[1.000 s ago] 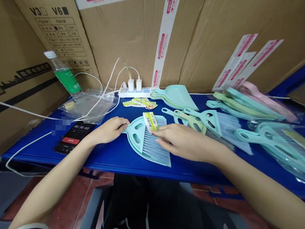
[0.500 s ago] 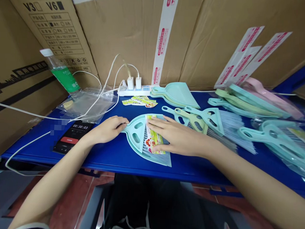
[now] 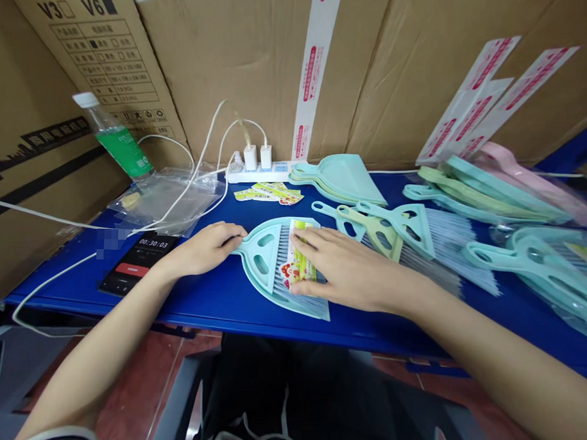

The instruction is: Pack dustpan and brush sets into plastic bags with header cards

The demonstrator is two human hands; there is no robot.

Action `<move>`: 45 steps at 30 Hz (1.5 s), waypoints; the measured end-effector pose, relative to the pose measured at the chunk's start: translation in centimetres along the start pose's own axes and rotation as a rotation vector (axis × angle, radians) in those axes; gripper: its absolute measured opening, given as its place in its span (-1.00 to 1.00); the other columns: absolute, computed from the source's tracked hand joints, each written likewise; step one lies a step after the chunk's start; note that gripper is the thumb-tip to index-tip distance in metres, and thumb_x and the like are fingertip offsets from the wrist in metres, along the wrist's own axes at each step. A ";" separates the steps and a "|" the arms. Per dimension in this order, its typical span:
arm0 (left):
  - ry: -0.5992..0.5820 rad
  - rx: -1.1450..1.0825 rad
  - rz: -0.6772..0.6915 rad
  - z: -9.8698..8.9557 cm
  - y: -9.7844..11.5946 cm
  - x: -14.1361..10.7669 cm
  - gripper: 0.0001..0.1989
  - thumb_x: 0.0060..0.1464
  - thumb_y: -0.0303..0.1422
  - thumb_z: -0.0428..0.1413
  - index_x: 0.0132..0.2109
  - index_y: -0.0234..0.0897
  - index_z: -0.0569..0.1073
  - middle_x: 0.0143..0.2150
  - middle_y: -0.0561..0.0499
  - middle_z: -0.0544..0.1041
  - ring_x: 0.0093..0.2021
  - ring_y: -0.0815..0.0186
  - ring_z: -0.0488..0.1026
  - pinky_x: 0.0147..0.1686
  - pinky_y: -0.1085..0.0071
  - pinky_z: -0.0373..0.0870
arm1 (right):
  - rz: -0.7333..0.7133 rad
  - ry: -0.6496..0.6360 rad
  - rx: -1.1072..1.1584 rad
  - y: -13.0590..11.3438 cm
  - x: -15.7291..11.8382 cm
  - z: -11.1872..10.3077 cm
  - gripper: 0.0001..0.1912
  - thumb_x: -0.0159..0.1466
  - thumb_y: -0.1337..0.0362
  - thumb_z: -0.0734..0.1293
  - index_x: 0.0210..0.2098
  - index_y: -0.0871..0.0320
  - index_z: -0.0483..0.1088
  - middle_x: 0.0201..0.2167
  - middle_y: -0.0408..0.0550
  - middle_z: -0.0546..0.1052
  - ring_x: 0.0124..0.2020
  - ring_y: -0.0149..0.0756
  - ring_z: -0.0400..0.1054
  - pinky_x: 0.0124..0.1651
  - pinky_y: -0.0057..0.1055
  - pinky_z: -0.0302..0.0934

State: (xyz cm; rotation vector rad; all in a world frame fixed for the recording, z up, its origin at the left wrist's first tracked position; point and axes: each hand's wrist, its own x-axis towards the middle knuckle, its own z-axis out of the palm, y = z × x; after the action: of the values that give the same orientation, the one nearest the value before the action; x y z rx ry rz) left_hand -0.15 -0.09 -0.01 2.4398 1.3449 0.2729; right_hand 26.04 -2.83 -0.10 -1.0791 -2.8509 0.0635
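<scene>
From the head view, we see our left hand [image 3: 214,248] closed on the handle end of a turquoise dustpan [image 3: 270,297], which lies on the blue counter [image 3: 199,300] with a matching brush [image 3: 267,248] nested in it. Our right hand [image 3: 359,267] is open, its fingers spread over a printed card [image 3: 299,268] on the bristles. Behind, we have more cards [image 3: 270,192] near a power strip [image 3: 276,174]; loose brushes [image 3: 416,231] lie to the right.

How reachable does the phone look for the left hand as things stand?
Probably yes: nothing seems to lie on the phone, beside the left forearm, though the left hand holds the dustpan.
</scene>
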 end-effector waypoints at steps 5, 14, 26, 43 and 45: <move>-0.004 0.011 0.004 0.0 0.2 0.0 -0.64 0.25 -0.27 -0.17 -0.10 -0.24 0.49 -0.20 -0.01 0.57 -0.20 0.26 0.46 -0.04 0.34 0.36 | 0.003 -0.020 0.022 0.1 0.1 0.1 -0.14 0.32 -0.24 0.12 0.25 0.40 0.29 0.25 0.37 0.34 0.27 0.21 0.21 0.17 0.02 0.24; 0.006 0.009 0.009 0.0 0.2 -0.1 -0.64 0.25 -0.26 -0.18 -0.12 -0.23 0.49 -0.20 0.00 0.58 -0.20 0.27 0.46 -0.06 0.35 0.36 | -0.065 -0.014 0.000 0.5 0.1 -0.3 -0.48 0.35 0.09 0.26 0.17 0.32 0.39 0.19 0.26 0.42 0.16 0.07 0.33 0.10 -0.06 0.32; 0.010 -0.002 0.026 0.1 0.1 0.0 -0.63 0.24 -0.25 -0.18 -0.13 -0.24 0.49 -0.22 -0.01 0.57 -0.22 0.26 0.45 -0.06 0.33 0.35 | 0.012 0.009 0.097 0.8 0.0 0.0 -0.23 0.33 -0.04 0.22 0.37 0.33 0.10 0.29 0.31 0.31 0.26 0.12 0.24 0.20 0.02 0.22; -0.018 -0.067 -0.017 0.1 0.3 0.2 -0.69 0.19 -0.24 -0.17 -0.22 -0.23 0.43 -0.27 0.01 0.54 -0.27 0.28 0.44 -0.19 0.38 0.33 | 0.125 -0.193 0.346 -0.2 1.0 2.4 0.04 0.30 -0.25 0.06 0.43 0.47 -0.24 0.43 0.28 -0.36 0.42 0.08 -0.56 0.42 0.05 -0.45; -0.037 -0.085 -0.032 0.0 0.4 0.3 -0.69 0.19 -0.22 -0.17 -0.24 -0.23 0.42 -0.29 0.02 0.53 -0.30 0.29 0.43 -0.21 0.39 0.32 | 0.121 -0.192 0.343 -0.3 1.0 2.2 0.04 0.31 -0.25 0.06 0.43 0.47 -0.25 0.43 0.29 -0.36 0.42 0.07 -0.56 0.41 0.06 -0.46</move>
State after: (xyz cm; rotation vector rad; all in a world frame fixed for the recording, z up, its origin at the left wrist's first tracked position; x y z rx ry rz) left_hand 0.31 -0.03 0.17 2.3404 1.3283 0.2693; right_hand 24.91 -2.41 -2.16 -1.2210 -2.7816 0.6724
